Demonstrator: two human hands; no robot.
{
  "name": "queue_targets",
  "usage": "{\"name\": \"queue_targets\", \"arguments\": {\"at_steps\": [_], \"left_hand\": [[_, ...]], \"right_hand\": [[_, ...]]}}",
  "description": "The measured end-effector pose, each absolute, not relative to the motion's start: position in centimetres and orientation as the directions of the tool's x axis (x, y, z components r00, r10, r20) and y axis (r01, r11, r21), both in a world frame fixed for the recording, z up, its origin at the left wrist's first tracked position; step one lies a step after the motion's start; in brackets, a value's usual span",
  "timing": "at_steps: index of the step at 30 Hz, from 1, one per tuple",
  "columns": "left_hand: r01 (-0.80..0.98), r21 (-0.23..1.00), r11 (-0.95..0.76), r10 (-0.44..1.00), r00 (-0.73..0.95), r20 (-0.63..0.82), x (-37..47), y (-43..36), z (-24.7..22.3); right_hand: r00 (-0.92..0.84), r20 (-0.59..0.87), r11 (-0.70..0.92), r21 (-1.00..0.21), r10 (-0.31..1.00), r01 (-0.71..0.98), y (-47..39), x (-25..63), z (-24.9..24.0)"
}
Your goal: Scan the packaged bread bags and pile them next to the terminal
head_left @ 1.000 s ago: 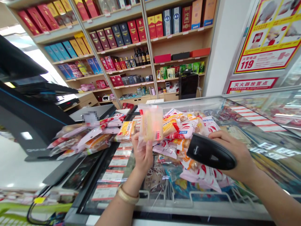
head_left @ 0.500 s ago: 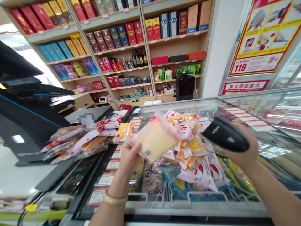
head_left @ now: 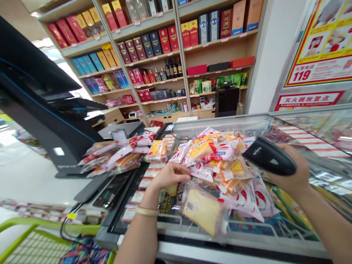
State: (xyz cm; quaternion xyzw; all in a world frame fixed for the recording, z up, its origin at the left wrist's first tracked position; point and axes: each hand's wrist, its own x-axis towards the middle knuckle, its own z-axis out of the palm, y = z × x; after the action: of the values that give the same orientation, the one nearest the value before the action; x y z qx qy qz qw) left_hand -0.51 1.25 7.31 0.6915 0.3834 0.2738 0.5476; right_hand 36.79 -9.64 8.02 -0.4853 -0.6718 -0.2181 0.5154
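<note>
My right hand (head_left: 294, 170) is wrapped round a black barcode scanner (head_left: 269, 156), held over the right side of a pile of packaged breads (head_left: 220, 154). My left hand (head_left: 172, 174) reaches to the pile's left edge, its fingers loosely stretched and apart, with nothing seen in them. Just below those fingertips a clear bag of pale yellow sliced bread (head_left: 203, 209) lies on the glass freezer top (head_left: 189, 236), its barcode label facing up. A yellow-and-white bread pack (head_left: 157, 150) sits left of the pile.
More bread packs (head_left: 118, 157) are heaped beside a dark checkout machine (head_left: 68, 135) on the left. A green shopping basket (head_left: 27, 238) stands at lower left. Shelves (head_left: 154, 57) of boxed bottles line the back. Price labels (head_left: 148, 183) run along the freezer's left side.
My left hand has let go of the bag of sliced bread, which now lies lower and nearer me. That hand has moved right to the pile. The scanner stays in my right hand.
</note>
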Motion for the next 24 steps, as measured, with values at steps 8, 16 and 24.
{"name": "queue_targets", "arguments": {"at_steps": [8, 16, 24], "left_hand": [[0.792, 0.602, -0.099, 0.772, -0.32, 0.549, -2.9, 5.5, 6.0], [0.956, 0.281, 0.082, 0.918, -0.183, 0.353, -2.5, 5.8, 5.1], [0.597, 0.787, -0.153, 0.79, -0.405, 0.461, -4.2, 6.3, 4.8]], "right_hand": [[0.035, 0.888, 0.421, -0.252, 0.459, 0.871, -9.2, 37.5, 6.9], [-0.03, 0.894, 0.438, -0.189, 0.446, 0.879, -8.9, 37.5, 6.3], [-0.037, 0.892, 0.449, -0.191, 0.451, 0.873, -8.9, 38.0, 5.5]]}}
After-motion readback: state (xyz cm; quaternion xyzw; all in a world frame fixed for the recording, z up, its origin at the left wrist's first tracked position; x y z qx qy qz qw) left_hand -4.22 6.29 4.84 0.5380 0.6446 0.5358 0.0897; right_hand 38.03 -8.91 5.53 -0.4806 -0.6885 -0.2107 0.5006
